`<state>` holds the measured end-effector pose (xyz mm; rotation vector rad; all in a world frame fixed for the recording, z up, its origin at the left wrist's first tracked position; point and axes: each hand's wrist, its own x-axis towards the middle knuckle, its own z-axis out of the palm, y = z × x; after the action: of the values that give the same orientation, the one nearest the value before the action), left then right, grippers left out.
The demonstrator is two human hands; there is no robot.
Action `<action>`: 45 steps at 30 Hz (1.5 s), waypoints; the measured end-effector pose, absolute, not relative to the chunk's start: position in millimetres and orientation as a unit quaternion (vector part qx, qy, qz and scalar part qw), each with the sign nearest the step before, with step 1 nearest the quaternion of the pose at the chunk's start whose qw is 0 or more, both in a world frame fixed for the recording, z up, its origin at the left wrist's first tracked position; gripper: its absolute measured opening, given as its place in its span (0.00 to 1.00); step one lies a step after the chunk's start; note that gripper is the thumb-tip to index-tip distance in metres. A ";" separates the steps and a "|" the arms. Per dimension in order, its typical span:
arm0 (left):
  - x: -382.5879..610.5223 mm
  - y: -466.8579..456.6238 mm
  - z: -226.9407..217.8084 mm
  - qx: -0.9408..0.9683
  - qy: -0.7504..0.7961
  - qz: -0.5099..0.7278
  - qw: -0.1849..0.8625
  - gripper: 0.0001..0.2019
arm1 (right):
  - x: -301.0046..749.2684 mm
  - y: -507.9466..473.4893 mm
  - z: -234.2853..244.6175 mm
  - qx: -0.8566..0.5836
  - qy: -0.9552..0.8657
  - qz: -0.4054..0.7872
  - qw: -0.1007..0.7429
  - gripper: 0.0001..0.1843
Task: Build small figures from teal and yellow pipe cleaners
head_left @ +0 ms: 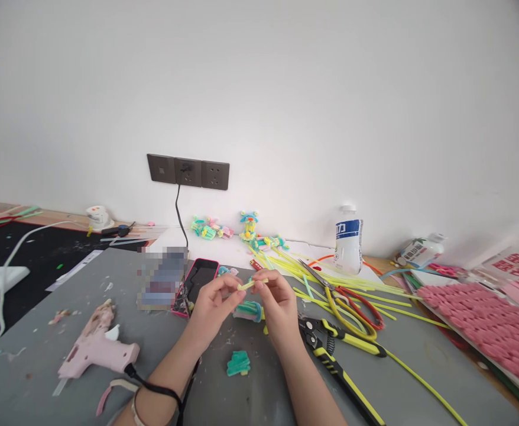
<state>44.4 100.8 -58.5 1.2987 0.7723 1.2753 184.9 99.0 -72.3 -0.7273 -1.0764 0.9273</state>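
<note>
Between the fingertips of my left hand [217,303] and my right hand [278,299] is a short yellow pipe cleaner piece [251,285]. Both hands pinch it, one at each end, above the grey mat. Just below and partly behind them lies a blue-green pipe cleaner bundle [247,311] with yellow at its right end. Nearer to me, a small stack of teal pipe cleaner pieces [239,362] rests on the mat. Long yellow pipe cleaners [330,275] spread out to the right of my right hand.
A pink glue gun [97,346] lies left, its black cord passing my left forearm. Right are scissors [330,290] and yellow-black pliers [339,355]. Behind stand a bottle [349,242] and finished pipe cleaner figures [249,226]. A phone [201,281] lies beyond my left hand.
</note>
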 end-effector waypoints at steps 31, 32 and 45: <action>43.6 98.6 -51.1 0.640 0.318 0.458 0.529 0.14 | 188.0 100.0 -75.2 -0.342 -0.469 0.422 0.696 0.10; 43.5 99.5 -52.5 0.624 0.323 0.470 0.534 0.14 | 188.5 101.1 -76.5 -0.344 -0.455 0.420 0.706 0.09; 41.8 104.0 -62.0 0.445 0.373 0.572 0.579 0.18 | 184.2 101.1 -70.7 -0.280 -0.530 0.417 0.683 0.01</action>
<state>41.8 104.0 -62.0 1.0416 0.8711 1.3378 184.2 101.1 -70.7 -0.6286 -1.1876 0.9351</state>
